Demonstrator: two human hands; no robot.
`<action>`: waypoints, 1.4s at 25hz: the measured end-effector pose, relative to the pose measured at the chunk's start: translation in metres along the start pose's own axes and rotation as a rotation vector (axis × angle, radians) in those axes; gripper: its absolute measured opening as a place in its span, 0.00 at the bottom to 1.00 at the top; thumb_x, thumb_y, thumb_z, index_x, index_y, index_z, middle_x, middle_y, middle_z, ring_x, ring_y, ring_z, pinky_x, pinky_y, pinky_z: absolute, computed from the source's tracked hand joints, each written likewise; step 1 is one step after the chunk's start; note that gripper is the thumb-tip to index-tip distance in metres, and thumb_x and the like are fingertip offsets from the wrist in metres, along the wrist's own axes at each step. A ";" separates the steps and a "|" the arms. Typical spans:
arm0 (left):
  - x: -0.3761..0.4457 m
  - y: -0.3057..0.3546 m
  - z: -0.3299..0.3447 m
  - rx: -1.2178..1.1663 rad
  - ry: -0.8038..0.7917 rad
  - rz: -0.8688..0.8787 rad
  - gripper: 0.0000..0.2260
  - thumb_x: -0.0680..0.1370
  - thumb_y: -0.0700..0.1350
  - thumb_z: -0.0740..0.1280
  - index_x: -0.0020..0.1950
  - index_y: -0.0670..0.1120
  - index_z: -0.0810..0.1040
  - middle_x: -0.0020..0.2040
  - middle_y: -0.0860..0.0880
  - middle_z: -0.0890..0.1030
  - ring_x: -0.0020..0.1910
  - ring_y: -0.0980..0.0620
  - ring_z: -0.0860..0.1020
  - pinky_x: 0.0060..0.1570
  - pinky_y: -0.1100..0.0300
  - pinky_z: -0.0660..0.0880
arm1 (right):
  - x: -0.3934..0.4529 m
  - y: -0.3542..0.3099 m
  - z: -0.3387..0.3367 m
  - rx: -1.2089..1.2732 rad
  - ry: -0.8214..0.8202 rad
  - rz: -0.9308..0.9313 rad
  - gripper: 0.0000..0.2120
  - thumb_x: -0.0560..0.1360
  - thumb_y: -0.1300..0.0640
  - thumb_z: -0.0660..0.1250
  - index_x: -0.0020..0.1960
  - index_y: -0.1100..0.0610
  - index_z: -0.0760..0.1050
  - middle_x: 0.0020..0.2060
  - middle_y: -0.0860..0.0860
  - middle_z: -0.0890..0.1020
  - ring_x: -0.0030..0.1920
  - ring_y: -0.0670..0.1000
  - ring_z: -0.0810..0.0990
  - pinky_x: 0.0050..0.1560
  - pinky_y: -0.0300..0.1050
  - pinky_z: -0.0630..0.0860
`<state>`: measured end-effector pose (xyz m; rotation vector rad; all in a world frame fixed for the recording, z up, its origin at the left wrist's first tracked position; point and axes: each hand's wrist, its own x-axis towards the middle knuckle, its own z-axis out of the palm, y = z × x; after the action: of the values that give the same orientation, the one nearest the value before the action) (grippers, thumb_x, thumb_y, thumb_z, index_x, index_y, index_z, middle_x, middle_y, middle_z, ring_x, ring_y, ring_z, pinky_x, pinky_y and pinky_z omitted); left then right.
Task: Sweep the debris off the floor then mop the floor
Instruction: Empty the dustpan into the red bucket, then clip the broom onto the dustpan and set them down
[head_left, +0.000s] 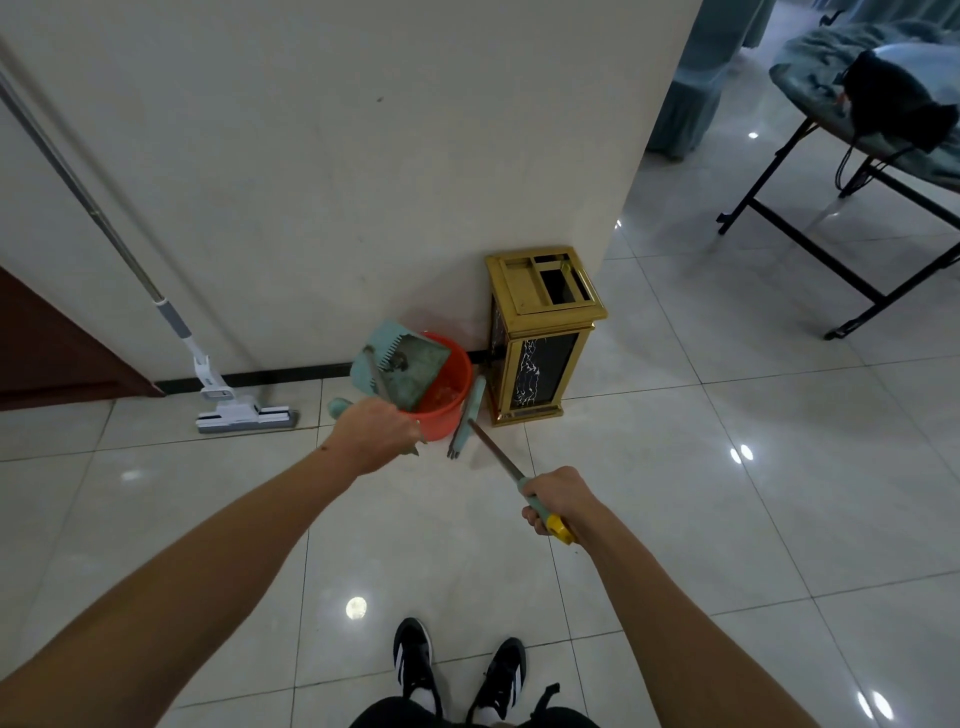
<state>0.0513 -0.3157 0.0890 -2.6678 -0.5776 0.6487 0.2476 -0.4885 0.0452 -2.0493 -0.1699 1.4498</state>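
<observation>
Both hands grip tools: left hand (376, 434) is clenched on the dustpan (400, 366) handle, tilting it over the orange bucket (447, 400); right hand (556, 499) grasps the broom (470, 415) handle. Mop (228, 400) leans against the wall, left.

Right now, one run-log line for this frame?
left hand: tipping teal dustpan over orange bucket | right hand: holding broom handle | mop: against wall, untouched
</observation>
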 end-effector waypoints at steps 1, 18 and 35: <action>-0.001 -0.002 -0.004 -0.004 0.014 -0.022 0.07 0.81 0.47 0.66 0.55 0.48 0.82 0.45 0.50 0.85 0.45 0.46 0.84 0.43 0.53 0.79 | 0.001 0.002 -0.001 0.003 -0.001 0.001 0.10 0.79 0.65 0.65 0.57 0.70 0.74 0.41 0.64 0.79 0.30 0.53 0.77 0.25 0.40 0.75; -0.117 0.023 0.008 -0.538 0.178 -0.790 0.08 0.80 0.42 0.62 0.58 0.48 0.77 0.45 0.45 0.81 0.38 0.44 0.77 0.37 0.54 0.72 | -0.019 0.041 0.038 -0.001 -0.047 -0.085 0.10 0.79 0.66 0.63 0.58 0.70 0.70 0.48 0.69 0.79 0.30 0.54 0.78 0.24 0.41 0.75; -0.296 0.212 0.112 -0.883 0.074 -1.176 0.06 0.80 0.47 0.65 0.56 0.51 0.79 0.40 0.48 0.82 0.34 0.45 0.78 0.36 0.55 0.76 | -0.112 0.175 0.101 -0.345 -0.189 -0.110 0.05 0.76 0.66 0.64 0.48 0.70 0.73 0.37 0.63 0.75 0.24 0.54 0.73 0.24 0.40 0.69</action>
<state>-0.1810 -0.6089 0.0152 -2.2583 -2.5272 -0.1173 0.0723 -0.6368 0.0192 -2.1234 -0.6406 1.6327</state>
